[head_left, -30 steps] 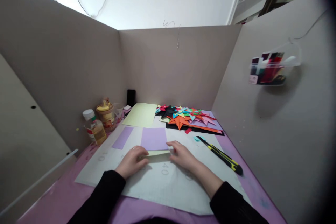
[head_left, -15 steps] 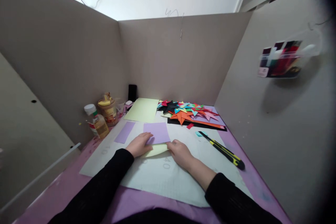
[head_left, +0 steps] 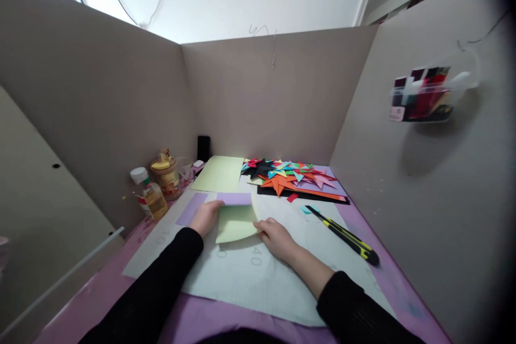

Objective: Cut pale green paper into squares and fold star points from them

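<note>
Paper [head_left: 237, 222], pale yellow, is pinched at its right edge by the right hand [head_left: 276, 236], likely for steadiness. The left hand [head_left: 207, 217] touches its far-left corner, closure unclear; purple paper [head_left: 237, 199] lies just beyond.

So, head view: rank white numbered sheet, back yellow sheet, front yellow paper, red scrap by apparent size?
1. White numbered sheet
2. Back yellow sheet and front yellow paper: too close to rank; the back one is farther away
3. Red scrap
</note>
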Demonstrator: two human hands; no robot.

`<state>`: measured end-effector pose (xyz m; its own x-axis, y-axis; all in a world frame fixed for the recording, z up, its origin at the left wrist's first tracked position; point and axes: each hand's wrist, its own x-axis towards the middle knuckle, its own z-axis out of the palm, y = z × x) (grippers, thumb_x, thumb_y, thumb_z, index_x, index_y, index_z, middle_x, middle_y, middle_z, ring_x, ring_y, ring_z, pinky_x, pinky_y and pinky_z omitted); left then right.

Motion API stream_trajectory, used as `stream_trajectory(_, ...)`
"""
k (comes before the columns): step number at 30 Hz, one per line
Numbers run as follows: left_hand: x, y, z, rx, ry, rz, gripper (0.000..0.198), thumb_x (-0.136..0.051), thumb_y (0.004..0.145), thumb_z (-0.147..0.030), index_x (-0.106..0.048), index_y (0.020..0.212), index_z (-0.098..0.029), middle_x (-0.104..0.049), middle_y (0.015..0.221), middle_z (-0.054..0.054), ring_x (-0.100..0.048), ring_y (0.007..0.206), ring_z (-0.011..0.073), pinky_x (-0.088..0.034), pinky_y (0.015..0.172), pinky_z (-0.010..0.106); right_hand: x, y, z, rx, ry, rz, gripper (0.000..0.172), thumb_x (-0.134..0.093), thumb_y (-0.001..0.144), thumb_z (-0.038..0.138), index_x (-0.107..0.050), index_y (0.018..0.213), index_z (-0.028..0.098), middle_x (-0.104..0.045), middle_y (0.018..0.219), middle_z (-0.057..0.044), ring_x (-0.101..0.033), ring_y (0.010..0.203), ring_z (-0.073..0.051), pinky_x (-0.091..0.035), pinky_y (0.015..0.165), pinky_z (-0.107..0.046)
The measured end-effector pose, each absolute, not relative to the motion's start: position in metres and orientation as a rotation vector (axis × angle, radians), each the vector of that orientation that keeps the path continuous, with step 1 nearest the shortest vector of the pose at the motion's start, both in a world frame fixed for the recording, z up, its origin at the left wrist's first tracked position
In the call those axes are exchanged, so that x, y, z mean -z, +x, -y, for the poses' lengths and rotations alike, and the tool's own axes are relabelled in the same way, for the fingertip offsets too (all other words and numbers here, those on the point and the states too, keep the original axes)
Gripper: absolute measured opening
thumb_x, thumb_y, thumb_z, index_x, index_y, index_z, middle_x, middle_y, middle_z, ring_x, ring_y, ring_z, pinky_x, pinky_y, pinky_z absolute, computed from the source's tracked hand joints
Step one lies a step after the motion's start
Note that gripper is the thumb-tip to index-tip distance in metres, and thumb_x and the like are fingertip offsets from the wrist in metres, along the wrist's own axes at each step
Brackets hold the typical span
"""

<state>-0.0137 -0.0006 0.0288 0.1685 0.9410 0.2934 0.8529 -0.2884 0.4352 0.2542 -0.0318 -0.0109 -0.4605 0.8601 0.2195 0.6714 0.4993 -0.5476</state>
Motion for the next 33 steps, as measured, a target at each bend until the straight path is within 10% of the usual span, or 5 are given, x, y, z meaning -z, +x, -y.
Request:
stream_trajectory(5,-0.056,-0.060,0.020,-1.333,2.259,-1.767,0.034,-0.038,0.086,-0.028,-0.064,0.104,-0.017,-0.065,0.112,0.007,-0.059,0.105,0.0202,-0.043,0.097,0.035,0.010,0.255,0.033,-0.569,-1.246,2.241,0.028,-0.048,0.080,0.011,-0.063,0.100,0.023,-0.053,0.082,-0.004,-0.053,0.082,-0.016,-0.040,0.074,-0.023)
stream_trajectory(17,-0.034,-0.110,0.054,-0.523,2.399,-2.032,0.039,-0.047,0.064,-0.008,-0.068,0.095,-0.019,-0.055,0.127,0.008,-0.032,0.130,0.0330,-0.028,0.104,0.054,0.008,0.257,0.029,-0.675,-1.182,2.109,0.022,-0.049,0.075,0.012,-0.063,0.090,0.020,-0.060,0.084,-0.004,-0.055,0.082,-0.016,-0.041,0.075,-0.026)
stream_trajectory(23,-0.036,-0.011,0.064,-0.714,2.071,-1.441,0.084,-0.053,0.079,-0.029,-0.003,0.144,-0.014,-0.050,0.130,0.016,-0.049,0.118,0.0230,-0.039,0.098,0.037,0.007,0.247,0.018,-0.867,-1.330,1.823,0.028,-0.048,0.078,0.024,-0.049,0.106,0.022,-0.062,0.072,0.003,-0.056,0.063,-0.014,-0.039,0.061,-0.024)
stream_trajectory(33,-0.024,0.048,0.068,-0.698,2.534,-1.672,0.058,-0.047,0.084,-0.026,-0.028,0.138,-0.022,-0.029,0.145,0.011,-0.019,0.136,0.0272,-0.017,0.109,0.049,0.013,0.236,0.005,-0.683,-1.594,1.785,0.034,-0.051,0.079,0.026,-0.044,0.112,0.022,-0.062,0.069,0.003,-0.058,0.066,-0.015,-0.033,0.056,-0.023)
